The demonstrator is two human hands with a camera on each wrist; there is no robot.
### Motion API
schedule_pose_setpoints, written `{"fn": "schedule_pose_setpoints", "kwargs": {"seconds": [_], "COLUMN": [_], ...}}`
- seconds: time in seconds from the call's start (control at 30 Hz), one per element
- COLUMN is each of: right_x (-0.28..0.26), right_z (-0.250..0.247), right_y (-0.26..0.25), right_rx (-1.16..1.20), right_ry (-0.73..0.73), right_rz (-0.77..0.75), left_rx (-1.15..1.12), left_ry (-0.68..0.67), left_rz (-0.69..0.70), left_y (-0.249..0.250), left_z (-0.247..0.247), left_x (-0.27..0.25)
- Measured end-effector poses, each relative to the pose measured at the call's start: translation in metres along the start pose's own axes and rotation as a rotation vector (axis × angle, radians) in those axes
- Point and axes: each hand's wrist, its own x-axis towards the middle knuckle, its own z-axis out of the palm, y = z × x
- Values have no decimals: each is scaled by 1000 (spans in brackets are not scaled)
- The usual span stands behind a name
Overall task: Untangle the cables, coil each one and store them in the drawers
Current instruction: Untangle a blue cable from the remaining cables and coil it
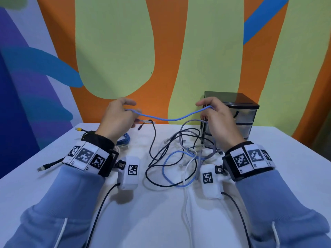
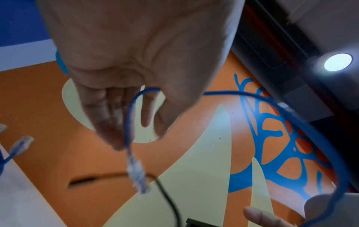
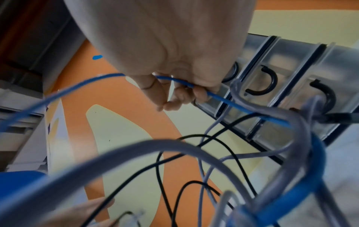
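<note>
A blue network cable (image 1: 170, 119) sags between my two raised hands above the table. My left hand (image 1: 119, 116) pinches it near one end, and its clear plug (image 2: 138, 176) hangs below the fingers. My right hand (image 1: 214, 115) grips the same blue cable (image 3: 175, 81) in curled fingers, in front of the drawer unit (image 1: 240, 117). Below, a tangle of black, grey, blue and white cables (image 1: 179, 158) lies on the white table (image 1: 161, 221). The drawers (image 3: 291, 61) are translucent with black handles and look closed.
A coiled blue cable (image 1: 124, 138) and a black cable with a yellow plug (image 1: 80, 130) lie behind my left wrist. Another black cable end (image 1: 48, 166) rests at the left. A painted wall stands right behind the table.
</note>
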Motion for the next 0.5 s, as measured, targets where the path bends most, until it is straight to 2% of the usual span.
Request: {"fn": "schedule_pose_setpoints", "kwargs": {"seconds": [0.1, 0.17, 0.27, 0.3, 0.37, 0.5], "right_x": [0, -2, -9, -10, -14, -14], "right_z": [1, 2, 2, 3, 9, 20], "right_y": [-2, -1, -3, -4, -6, -2], "right_rx": [-14, -97, -223, -238, -240, -147], "right_ry": [-10, -34, -123, -176, -291, -376], "right_rz": [-25, -63, -119, -134, -165, -214], "left_rx": [230, 214, 41, -19, -19, 241], "left_ry": [-196, -349, -542, -541, -451, -181], "left_rz": [71, 167, 258, 272, 332, 549], "left_y": [3, 12, 25, 28, 32, 28], "left_z": [-4, -4, 6, 12, 26, 42], "left_x": [-5, -15, -29, -32, -38, -39]}}
